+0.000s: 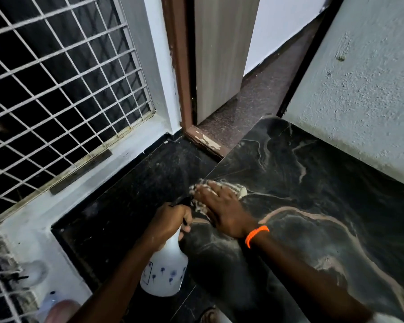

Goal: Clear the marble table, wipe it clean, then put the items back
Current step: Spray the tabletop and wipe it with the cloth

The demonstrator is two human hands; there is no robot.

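The black marble table [313,183] with pale veins fills the right half of the view, set against a rough wall. My right hand [222,206], with an orange band at the wrist, lies flat on a light cloth [239,188] near the table's left edge. The cloth looks blurred. My left hand [170,221] grips the neck and trigger of a white spray bottle [165,269] with blue flower marks, held beside the table's left edge over the floor. No other items are on the table top that I can see.
Dark granite floor [131,206] lies left of the table. A window with a white grille [56,89] stands at the left. A brown door frame [180,78] and an open door [219,54] are straight ahead. A clear bottle [50,301] is at the bottom left.
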